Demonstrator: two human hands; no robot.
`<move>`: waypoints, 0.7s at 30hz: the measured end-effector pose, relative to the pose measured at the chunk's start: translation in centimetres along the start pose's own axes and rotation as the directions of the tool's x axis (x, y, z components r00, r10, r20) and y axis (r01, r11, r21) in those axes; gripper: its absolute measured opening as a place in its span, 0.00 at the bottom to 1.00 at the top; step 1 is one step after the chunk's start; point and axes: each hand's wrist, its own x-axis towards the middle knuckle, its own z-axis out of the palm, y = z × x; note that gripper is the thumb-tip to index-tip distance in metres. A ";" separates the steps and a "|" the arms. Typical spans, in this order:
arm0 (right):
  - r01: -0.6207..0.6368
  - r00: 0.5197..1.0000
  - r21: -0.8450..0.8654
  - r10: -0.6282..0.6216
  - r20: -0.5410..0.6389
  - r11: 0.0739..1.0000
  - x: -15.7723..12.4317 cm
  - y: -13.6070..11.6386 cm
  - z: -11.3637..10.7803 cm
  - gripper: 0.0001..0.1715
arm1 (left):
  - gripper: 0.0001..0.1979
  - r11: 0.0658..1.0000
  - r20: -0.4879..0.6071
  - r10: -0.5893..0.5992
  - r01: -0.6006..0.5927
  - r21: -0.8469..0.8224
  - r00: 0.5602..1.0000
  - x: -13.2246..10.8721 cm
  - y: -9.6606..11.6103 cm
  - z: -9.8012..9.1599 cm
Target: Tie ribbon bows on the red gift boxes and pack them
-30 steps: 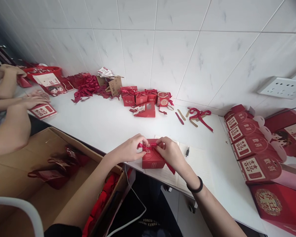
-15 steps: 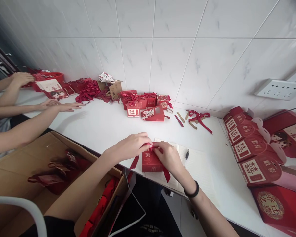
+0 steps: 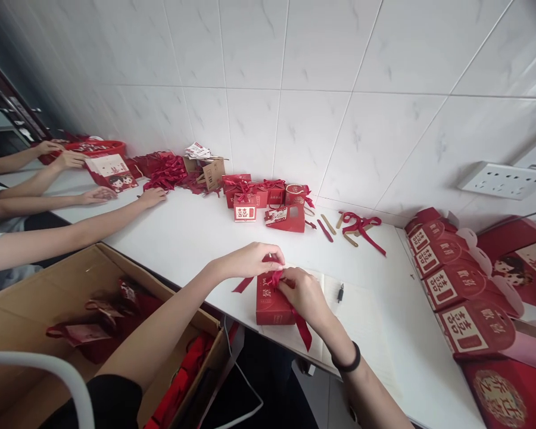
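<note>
A small red gift box [image 3: 270, 305] stands near the front edge of the white counter [image 3: 192, 229]. A dark red ribbon [image 3: 302, 329] crosses its top, with one end trailing left and the other hanging down to the right. My left hand [image 3: 250, 261] pinches the ribbon over the box top. My right hand [image 3: 302, 294] is closed on the ribbon at the box's upper right corner. A black band sits on my right wrist.
Finished red boxes [image 3: 259, 199] and loose ribbons [image 3: 361, 225] lie by the tiled wall. Flat red cartons [image 3: 455, 274] are stacked at right. An open cardboard box [image 3: 89, 310] sits lower left. Other people's arms [image 3: 71, 235] reach over the counter at left.
My hands have pulled the ribbon tighter over the box. At left a person's arm has stretched further along the counter toward the ribbon pile. The view has tilted slightly.
</note>
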 end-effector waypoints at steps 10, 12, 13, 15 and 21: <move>-0.065 0.998 0.112 0.063 0.021 0.992 -0.1 0.3 0.0 0.08 | 0.07 0.980 -0.139 0.055 -0.080 -0.182 0.989 0.9 -2.0 1.1; -0.022 1.000 0.125 0.019 0.020 0.992 -0.1 0.3 -0.1 0.09 | 0.08 0.981 -0.152 0.047 -0.074 -0.178 0.987 1.2 -2.5 1.3; -0.003 1.000 0.134 0.001 0.018 0.991 -0.2 0.3 -0.1 0.10 | 0.09 0.982 -0.142 0.027 -0.054 -0.183 0.989 1.4 -2.7 1.5; 0.018 1.000 0.157 -0.020 0.011 0.987 -0.2 0.4 0.0 0.12 | 0.12 0.980 -0.116 -0.022 -0.002 -0.198 0.993 1.7 -2.9 1.9; -0.024 0.999 0.237 0.029 -0.018 0.971 -0.4 1.1 0.5 0.09 | 0.08 0.986 -0.277 -0.047 0.000 -0.167 0.960 2.0 -3.6 3.3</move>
